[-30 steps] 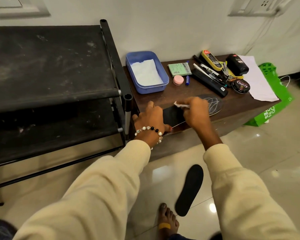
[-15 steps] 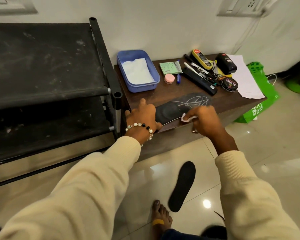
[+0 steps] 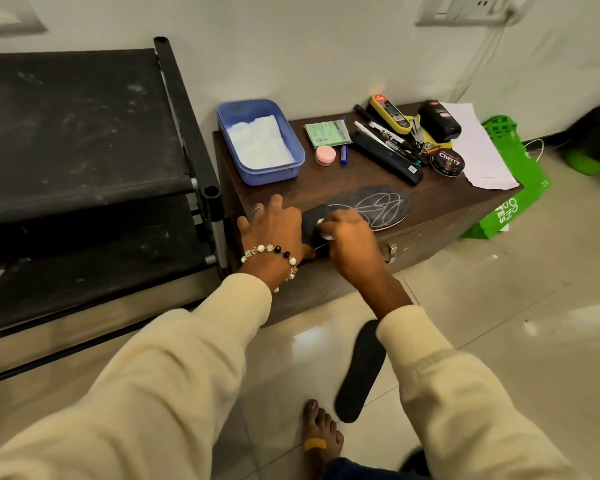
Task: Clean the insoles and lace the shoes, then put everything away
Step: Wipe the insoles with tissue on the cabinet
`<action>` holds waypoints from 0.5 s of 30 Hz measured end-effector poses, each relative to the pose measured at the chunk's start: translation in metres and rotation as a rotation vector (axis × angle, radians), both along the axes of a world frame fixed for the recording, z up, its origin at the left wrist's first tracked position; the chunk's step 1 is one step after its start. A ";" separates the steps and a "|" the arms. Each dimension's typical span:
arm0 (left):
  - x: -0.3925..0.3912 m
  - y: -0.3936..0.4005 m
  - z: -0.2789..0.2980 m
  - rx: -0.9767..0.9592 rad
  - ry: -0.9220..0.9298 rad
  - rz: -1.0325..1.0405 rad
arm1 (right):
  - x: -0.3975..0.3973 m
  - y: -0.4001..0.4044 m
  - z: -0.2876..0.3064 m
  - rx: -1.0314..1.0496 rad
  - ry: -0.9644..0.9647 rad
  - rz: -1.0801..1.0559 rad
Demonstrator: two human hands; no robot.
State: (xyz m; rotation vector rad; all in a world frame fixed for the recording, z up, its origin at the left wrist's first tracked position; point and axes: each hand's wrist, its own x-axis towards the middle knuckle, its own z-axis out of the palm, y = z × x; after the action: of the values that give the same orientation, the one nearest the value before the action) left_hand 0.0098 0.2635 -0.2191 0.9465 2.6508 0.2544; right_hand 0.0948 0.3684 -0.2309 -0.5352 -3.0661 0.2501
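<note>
A black insole [image 3: 378, 206] with a white line logo lies along the front edge of the low brown cabinet [image 3: 440, 202]. My left hand [image 3: 274, 230] presses flat on its heel end, fingers spread. My right hand [image 3: 347, 233] pinches a small white wipe [image 3: 324, 235] against the insole's heel half. A second black insole [image 3: 361, 370] lies on the tiled floor below, beside my bare foot [image 3: 321, 434].
On the cabinet stand a blue tub [image 3: 291, 147] with white tissue, a green packet [image 3: 324, 133], a pink jar [image 3: 325, 155], pens, polish bottles, a Cherry tin [image 3: 447, 162] and paper. A black shoe rack [image 3: 84, 133] is at the left; a green bag [image 3: 520, 188] at the right.
My right hand has wiped from the middle of the insole back toward the heel end, close to my left hand. My left hand stays pressed on the heel.
</note>
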 end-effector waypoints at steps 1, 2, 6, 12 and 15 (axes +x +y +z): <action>0.000 0.000 -0.001 0.008 -0.002 0.006 | 0.001 -0.003 -0.001 -0.002 0.004 0.065; 0.000 0.000 -0.001 0.010 0.000 0.009 | 0.003 -0.004 0.000 -0.015 0.020 0.130; 0.000 -0.001 -0.001 0.019 0.002 0.013 | 0.019 0.017 0.004 -0.055 0.043 0.202; 0.002 0.000 0.001 0.005 0.020 0.013 | 0.026 0.035 0.001 -0.006 0.065 -0.216; 0.004 0.003 0.002 0.017 0.013 0.020 | 0.017 0.012 0.004 0.003 0.031 -0.110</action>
State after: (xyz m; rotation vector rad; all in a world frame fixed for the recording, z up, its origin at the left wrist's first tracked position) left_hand 0.0139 0.2662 -0.2172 0.9300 2.6750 0.2769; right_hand 0.1114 0.3804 -0.2266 -0.6908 -2.9940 0.2487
